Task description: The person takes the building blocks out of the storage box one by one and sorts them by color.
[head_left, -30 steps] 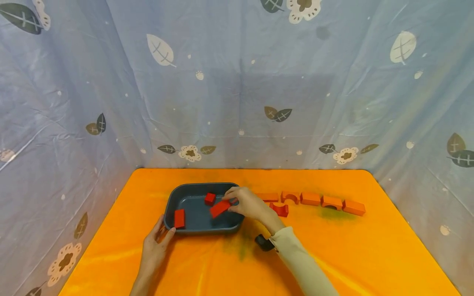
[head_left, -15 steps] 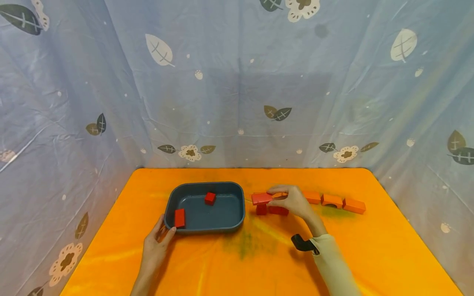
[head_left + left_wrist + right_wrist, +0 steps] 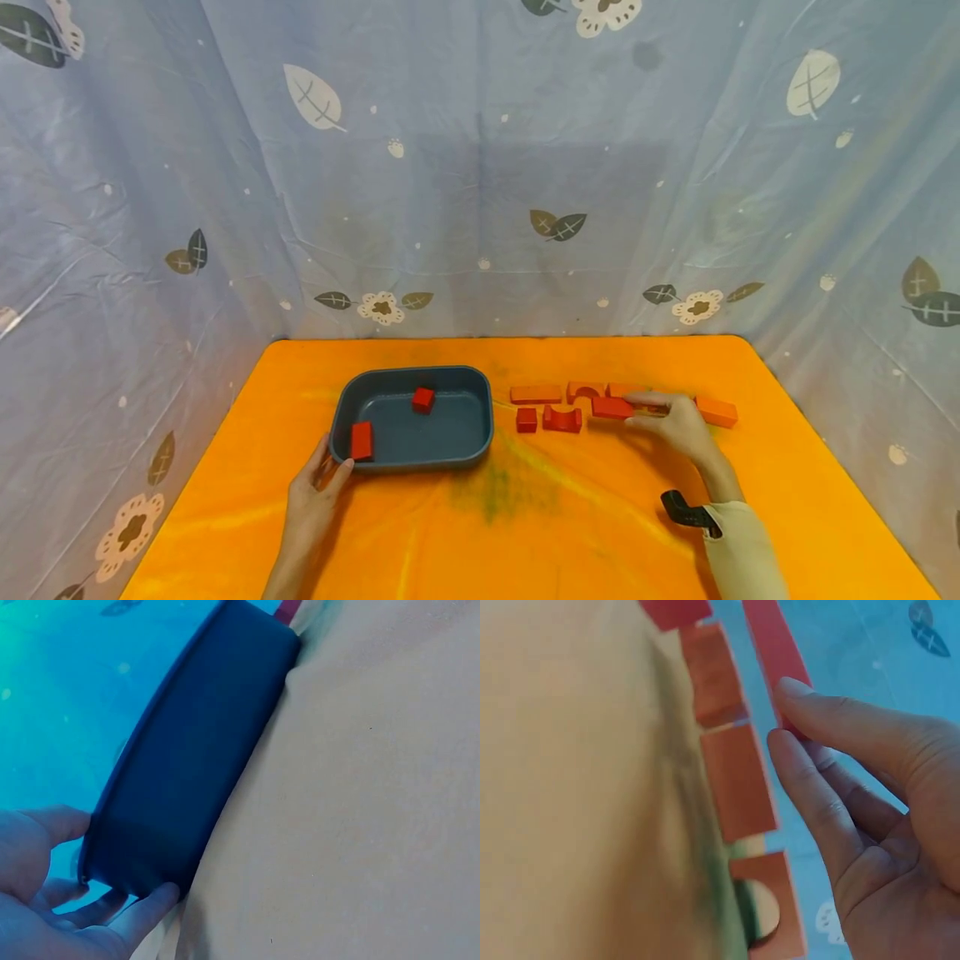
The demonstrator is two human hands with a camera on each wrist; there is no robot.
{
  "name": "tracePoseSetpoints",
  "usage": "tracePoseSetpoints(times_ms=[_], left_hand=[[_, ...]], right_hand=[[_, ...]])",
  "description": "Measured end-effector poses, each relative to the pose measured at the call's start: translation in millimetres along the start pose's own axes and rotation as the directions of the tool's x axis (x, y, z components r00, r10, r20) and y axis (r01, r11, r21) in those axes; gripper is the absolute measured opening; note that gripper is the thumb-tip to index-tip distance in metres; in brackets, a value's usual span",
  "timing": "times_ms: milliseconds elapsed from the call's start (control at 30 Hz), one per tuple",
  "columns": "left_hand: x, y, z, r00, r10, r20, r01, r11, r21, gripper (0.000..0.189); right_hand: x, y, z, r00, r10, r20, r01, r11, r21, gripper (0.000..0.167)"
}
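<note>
At the tray's near left corner, my left hand (image 3: 311, 500) holds the dark blue-grey tray (image 3: 420, 465), thumb at the rim and fingers round the end wall. The left wrist view shows the same grip on the tray's outer wall (image 3: 172, 750). Inside the tray lie a red cube (image 3: 423, 400) and a red rectangular block (image 3: 362, 441). On the right, my right hand (image 3: 682, 425) pinches another red rectangular block (image 3: 612, 407) by one end between thumb and fingers. In the right wrist view this block (image 3: 774, 652) hangs beside the row of orange blocks.
An orange row runs across the back right: a long block (image 3: 536, 394), an arch block (image 3: 585, 391), and more, ending in a rectangular block (image 3: 716, 412). In front of it sit a red cube (image 3: 527, 419) and a red arch block (image 3: 562, 419) with its hollow up.
My right hand has lifted the red rectangular block out of the tray and carried it right, past the red cube and arch block. My left hand stays at the tray corner.
</note>
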State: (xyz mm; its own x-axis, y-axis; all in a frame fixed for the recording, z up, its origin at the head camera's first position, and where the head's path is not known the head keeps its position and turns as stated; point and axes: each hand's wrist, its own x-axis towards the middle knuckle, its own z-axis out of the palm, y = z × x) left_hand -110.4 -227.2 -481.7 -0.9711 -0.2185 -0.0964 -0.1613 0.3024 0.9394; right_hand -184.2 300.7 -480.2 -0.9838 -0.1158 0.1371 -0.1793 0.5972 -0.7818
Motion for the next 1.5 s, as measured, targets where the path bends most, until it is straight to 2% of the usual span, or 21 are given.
tracePoseSetpoints(times_ms=[67,200,300,400,600,933,1067,1167,1233,1333,1500], left_hand=[[0.2,0.1,-0.5,1.000,-0.004,-0.003,0.004,1.000,0.008,0.071],[1.0,-0.3,-0.7,1.000,-0.002,-0.002,0.002,1.000,0.000,0.071],[1.3,-0.1,-0.5,1.000,0.002,-0.003,-0.002,1.000,-0.008,0.071],[1.3,0.4,0.0,1.000,-0.001,-0.005,0.001,1.000,-0.014,0.071],[1.2,1.4,-0.5,1.000,-0.016,-0.007,0.016,1.000,-0.011,0.070],[3.6,2.1,0.0,1.000,-0.017,0.002,0.017,1.000,-0.006,0.069],[3.6,1.3,-0.3,1.000,-0.007,0.004,0.007,1.000,-0.028,0.069],[3.7,1.2,-0.8,1.000,0.000,0.007,0.001,0.999,-0.043,0.069],[3.2,1.3,-1.2,1.000,-0.001,0.009,0.001,0.999,-0.041,0.070],[2.8,1.0,-1.2,1.000,-0.001,0.006,0.001,0.999,-0.035,0.070],[3.0,-0.5,0.0,1.000,0.005,-0.002,-0.005,1.000,-0.028,0.070]], right_hand=[[-1.4,6,-1,0.999,0.018,0.031,-0.019,1.000,0.020,0.039],[-0.3,16,3,0.999,0.004,0.053,-0.001,0.998,-0.059,0.035],[2.3,18,9,0.998,-0.013,0.054,0.017,0.997,-0.080,0.033],[4.3,15,14,0.997,-0.020,0.073,0.024,0.998,-0.060,0.033],[5.9,6,15,0.994,-0.043,0.102,0.052,0.995,-0.090,0.033],[4.6,-2,10,0.994,-0.041,0.098,0.056,0.987,-0.148,0.032],[6.6,-16,8,0.995,-0.062,0.075,0.074,0.982,-0.174,0.031],[11.2,-31,11,0.991,-0.121,0.049,0.129,0.973,-0.189,0.029],[15.1,-42,19,0.983,-0.178,0.032,0.181,0.962,-0.206,0.027],[20.4,-60,35,0.970,-0.238,0.043,0.242,0.956,-0.166,0.026],[30.0,-93,65,0.953,-0.282,0.106,0.294,0.948,-0.123,0.028]])
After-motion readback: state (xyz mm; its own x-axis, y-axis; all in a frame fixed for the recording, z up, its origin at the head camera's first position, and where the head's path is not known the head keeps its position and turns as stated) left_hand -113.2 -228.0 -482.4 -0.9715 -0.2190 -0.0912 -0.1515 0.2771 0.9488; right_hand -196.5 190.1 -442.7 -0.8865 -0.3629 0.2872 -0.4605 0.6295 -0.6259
